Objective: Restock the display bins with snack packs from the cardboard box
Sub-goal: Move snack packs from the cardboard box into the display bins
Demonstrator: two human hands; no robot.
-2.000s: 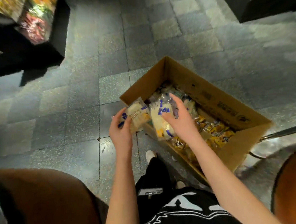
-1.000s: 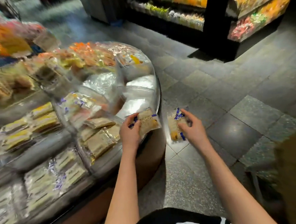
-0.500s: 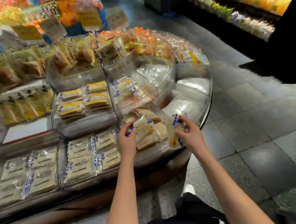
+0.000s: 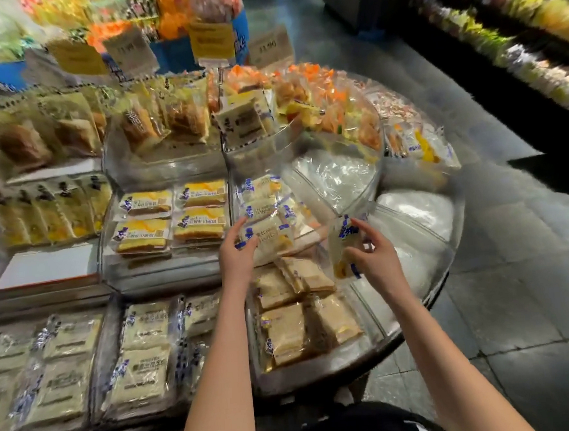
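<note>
Two hands: your left hand (image 4: 237, 264) grips one pack (image 4: 271, 238); right hand (image 4: 375, 262) pinches the other pack (image 4: 344, 248).
Bin (image 4: 308, 193): lay both flat.

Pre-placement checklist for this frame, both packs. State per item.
1. Left hand grips left pack: ok.
2. Right hand grips right pack: ok.
3. Left pack over the stocked blue-and-white packs: ok.
4. Free room among them: cannot tell, blurred.
5. Which bin the right pack is over: cannot tell.
6. Cardboard box in view for the next load: not ok.
</note>
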